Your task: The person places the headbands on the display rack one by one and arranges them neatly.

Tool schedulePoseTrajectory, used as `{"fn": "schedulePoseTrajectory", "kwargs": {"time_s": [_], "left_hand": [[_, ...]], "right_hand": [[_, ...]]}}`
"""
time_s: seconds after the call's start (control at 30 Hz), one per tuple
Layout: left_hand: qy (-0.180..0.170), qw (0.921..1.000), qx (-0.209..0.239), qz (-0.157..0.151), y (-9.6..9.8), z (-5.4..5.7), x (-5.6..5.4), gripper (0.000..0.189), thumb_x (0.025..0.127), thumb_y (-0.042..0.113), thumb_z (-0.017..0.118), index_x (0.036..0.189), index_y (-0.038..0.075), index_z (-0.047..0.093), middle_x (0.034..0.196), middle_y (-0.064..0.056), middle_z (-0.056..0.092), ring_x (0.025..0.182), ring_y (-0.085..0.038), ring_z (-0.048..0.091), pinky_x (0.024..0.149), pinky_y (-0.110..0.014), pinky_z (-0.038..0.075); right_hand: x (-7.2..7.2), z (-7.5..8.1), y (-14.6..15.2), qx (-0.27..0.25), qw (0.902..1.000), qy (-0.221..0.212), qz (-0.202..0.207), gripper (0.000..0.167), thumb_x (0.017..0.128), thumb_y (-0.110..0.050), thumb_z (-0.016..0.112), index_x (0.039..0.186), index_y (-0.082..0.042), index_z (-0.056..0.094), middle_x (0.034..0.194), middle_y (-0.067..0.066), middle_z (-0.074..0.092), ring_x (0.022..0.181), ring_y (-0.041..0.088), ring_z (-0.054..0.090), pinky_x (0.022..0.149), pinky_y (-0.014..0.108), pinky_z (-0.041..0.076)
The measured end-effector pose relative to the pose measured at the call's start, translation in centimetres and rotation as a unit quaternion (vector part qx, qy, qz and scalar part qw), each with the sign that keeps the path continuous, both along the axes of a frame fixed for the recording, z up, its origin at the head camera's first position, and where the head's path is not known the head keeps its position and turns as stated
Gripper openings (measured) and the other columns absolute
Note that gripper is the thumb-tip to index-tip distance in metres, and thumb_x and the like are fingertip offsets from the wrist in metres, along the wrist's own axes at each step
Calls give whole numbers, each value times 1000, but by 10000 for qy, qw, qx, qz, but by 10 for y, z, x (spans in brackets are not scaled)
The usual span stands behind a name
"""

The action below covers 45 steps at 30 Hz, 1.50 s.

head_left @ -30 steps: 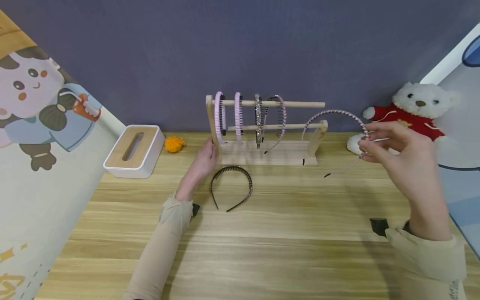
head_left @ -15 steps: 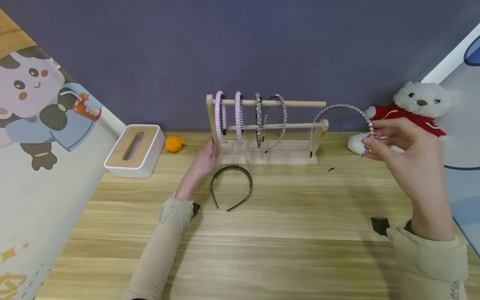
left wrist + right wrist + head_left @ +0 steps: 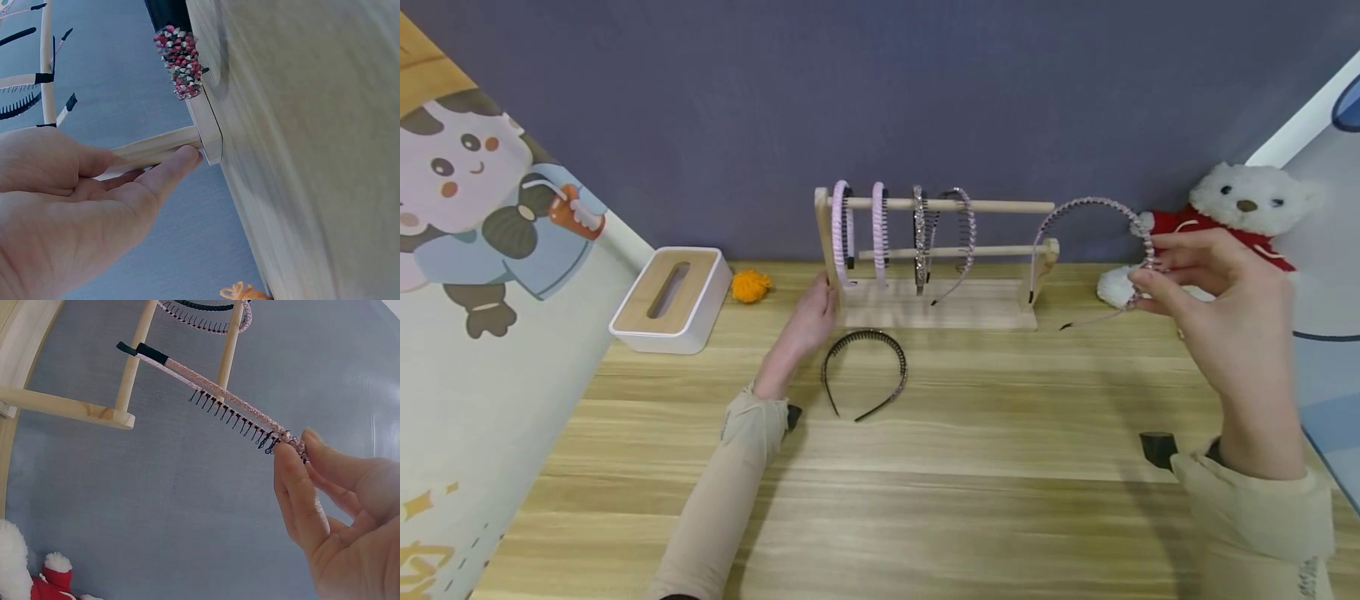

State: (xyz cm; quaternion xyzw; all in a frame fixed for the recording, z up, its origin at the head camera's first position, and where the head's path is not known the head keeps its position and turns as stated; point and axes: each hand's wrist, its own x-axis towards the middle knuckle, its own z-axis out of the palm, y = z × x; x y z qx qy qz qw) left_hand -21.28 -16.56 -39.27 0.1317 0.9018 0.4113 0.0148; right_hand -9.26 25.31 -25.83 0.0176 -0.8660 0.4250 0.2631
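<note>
My right hand (image 3: 1232, 308) pinches a thin pink wrapped headband (image 3: 1090, 201) by its curve, in the air by the right end of a wooden rack (image 3: 977, 314). In the right wrist view, the headband (image 3: 219, 392) shows dark comb teeth along its inner side, and its black-tipped ends overlap the rack's bars. My left hand (image 3: 808, 321) grips the rack's left upright (image 3: 159, 145) between thumb and fingers. Two pale pink headbands (image 3: 841, 225), a silver glittery one (image 3: 919, 237) and a twisted pink one (image 3: 971, 229) hang on the rack's upper bar.
A black toothed headband (image 3: 868, 335) lies on the table (image 3: 925, 517) in front of the rack. At left are a wood-topped tissue box (image 3: 632, 310) and an orange pompom (image 3: 750, 287). A white teddy bear (image 3: 1247, 200) in red sits behind my right hand.
The right hand has moved a little right with the pink headband, whose curve has risen and shifted right. The left hand stays on the upright.
</note>
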Motion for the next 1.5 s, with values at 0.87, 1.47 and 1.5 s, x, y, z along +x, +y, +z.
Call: {"fn": "schedulePoseTrajectory", "kwargs": {"time_s": [0.87,1.47,1.5], "left_hand": [[-13,9993,363,-32,-7,-11,-2,50,117,14,29,161,-9,29,148,-34,49,138,-47,50,121,-59,39],[31,9999,113,-17,-5,-12,-9,50,117,15,32,162,-7,30,158,-34,42,149,-48,39,126,-61,29],[28,9999,103,-10,-5,-12,-9,50,117,15,32,161,-7,30,157,-34,43,149,-47,40,126,-60,29]], "right_hand": [[-1,2,-6,-29,9995,323,-51,46,87,15,80,130,1,73,99,-13,66,78,-2,65,68,6,54],[-12,4,-12,-361,9984,427,-16,43,86,13,82,126,-1,74,97,-9,68,79,2,67,68,9,56],[-13,5,-13,-375,9984,421,-17,44,86,13,83,127,-1,74,96,-9,68,79,2,67,69,8,56]]}}
